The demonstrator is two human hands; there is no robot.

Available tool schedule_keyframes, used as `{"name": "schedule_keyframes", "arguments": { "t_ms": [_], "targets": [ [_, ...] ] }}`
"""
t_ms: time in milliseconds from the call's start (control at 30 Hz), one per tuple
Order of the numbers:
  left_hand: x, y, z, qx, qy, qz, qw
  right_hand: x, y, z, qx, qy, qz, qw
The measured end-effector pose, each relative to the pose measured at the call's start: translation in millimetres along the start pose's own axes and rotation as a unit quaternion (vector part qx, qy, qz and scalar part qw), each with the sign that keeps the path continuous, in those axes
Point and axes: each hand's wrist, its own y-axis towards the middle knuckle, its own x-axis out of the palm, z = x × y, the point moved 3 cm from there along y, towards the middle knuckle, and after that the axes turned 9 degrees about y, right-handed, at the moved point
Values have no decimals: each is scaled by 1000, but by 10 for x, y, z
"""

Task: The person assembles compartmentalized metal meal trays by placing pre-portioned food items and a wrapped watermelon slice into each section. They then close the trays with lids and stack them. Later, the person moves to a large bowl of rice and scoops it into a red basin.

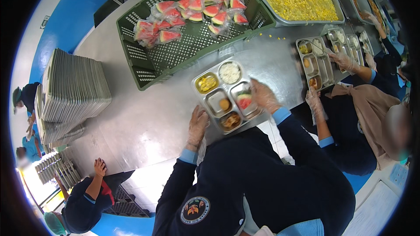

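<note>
A steel compartment tray [215, 85] lies tilted on the metal table in front of me. It holds white rice [230, 73], yellow corn-like pieces [206, 83], a round brown item [225, 104], a browned saucy piece [230, 121] and a watermelon wedge [244, 101] in its right-hand compartment. My left hand [197, 126], in a clear plastic glove, is closed at the tray's near left edge, its fingertips partly hidden. On the opposite side my gloved right hand [265, 96] grips the right edge, beside the watermelon.
A green crate [151, 76] of bagged watermelon wedges stands beyond the tray, with a large pan [280, 19] of yellow food to its right. Tall stacked trays [72, 87] stand at left. Co-workers handle filled trays [324, 64] at right; another person's hand [100, 166] rests on the table's near left.
</note>
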Motion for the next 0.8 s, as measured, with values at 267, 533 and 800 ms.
{"name": "schedule_keyframes", "arguments": {
  "t_ms": [267, 533, 800],
  "targets": [
    [-1108, -357, -477, 58, -34, 231, 971, 30, 392, -1154, -144, 67, -242, 957],
    [-1510, -887, -659, 4, -74, 356, 932, -723, 2471, -1917, -350, -225, 2, 909],
    [-1270, -1157, -855, -29, -111, 382, 917, -592, 2926, -1705, -242, -445, -81, 859]
  ]
}}
